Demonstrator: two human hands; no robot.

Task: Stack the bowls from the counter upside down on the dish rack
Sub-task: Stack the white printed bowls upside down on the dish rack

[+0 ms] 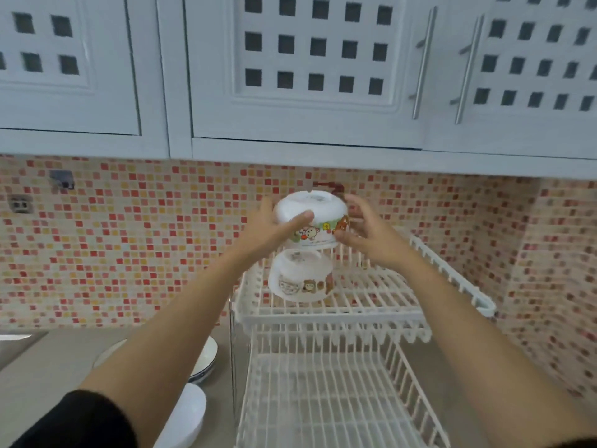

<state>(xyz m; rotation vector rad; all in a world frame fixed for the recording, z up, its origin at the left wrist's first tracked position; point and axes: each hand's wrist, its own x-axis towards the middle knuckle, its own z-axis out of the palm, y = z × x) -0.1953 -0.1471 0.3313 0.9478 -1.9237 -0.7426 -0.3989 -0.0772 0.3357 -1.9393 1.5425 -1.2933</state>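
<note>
A white bowl with cartoon animal pictures (311, 215) is held upside down above the top tier of a white wire dish rack (381, 302). My left hand (274, 229) grips its left side with the thumb across the front. My right hand (368, 234) holds its right side with the fingers spread. Directly below it a second, matching bowl (298, 276) sits upside down on the rack's top tier. The held bowl's rim hovers just above that bowl's base, or touches it; I cannot tell which. The rack's lower tier (323, 399) holds nothing.
A white bowl (185, 415) and a plate with a dark rim (206, 360) lie on the grey counter left of the rack, partly hidden by my left forearm. White wall cabinets (290, 76) hang low overhead. A mosaic tile wall stands behind.
</note>
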